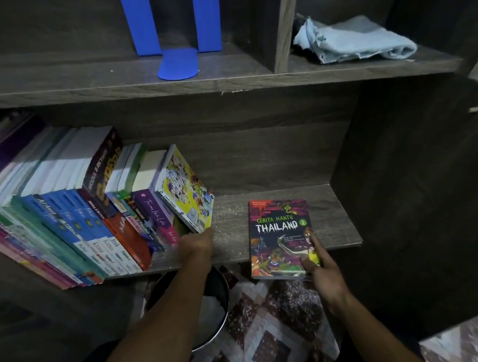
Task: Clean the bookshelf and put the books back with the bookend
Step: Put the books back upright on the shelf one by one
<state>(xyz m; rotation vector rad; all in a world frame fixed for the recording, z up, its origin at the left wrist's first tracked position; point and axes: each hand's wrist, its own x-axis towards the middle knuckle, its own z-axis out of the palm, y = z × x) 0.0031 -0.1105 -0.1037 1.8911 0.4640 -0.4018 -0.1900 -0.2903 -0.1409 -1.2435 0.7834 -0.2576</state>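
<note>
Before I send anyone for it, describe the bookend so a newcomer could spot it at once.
Look at the dark wooden upper shelf, left of its vertical divider. The bookend stands there: bright blue, two upright strips with a rounded tongue lying flat toward the front. Its neighbour, right of the divider, is a soft, crumpled pale cloth.

Head-worn view, close, downward onto the bookshelf (pixel 280 223).
</note>
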